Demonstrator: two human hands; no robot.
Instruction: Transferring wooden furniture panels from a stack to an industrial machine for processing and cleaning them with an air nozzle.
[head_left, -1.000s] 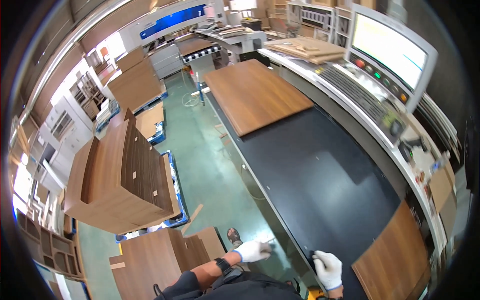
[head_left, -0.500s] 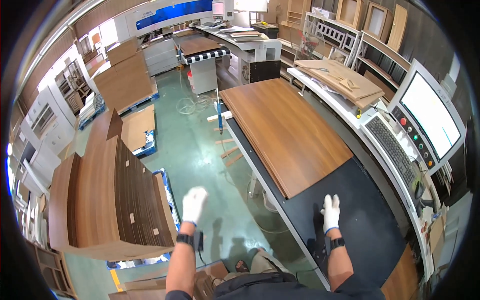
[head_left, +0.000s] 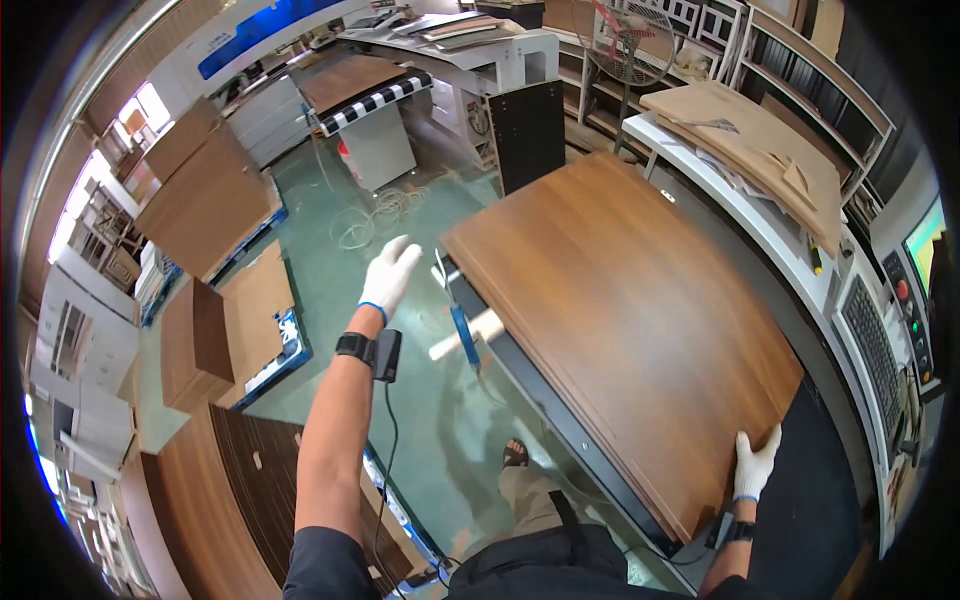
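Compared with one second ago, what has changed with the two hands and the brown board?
The right hand has gone from the dark table to the near corner of the brown board and now grips its edge. The left hand has risen from low near the body and reaches, open, toward the board's far left edge, not touching. The board stays flat on the black table.

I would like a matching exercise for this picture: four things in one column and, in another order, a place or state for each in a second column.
Things
1. left hand
2. right hand
3. brown wood panel
4. standing fan

Places or states
A. lies flat on the dark machine table
B. at the near corner of the panel
C. raised in the air over the green floor, fingers spread
D. far behind, near the shelves

Pairs: 1-C, 2-B, 3-A, 4-D
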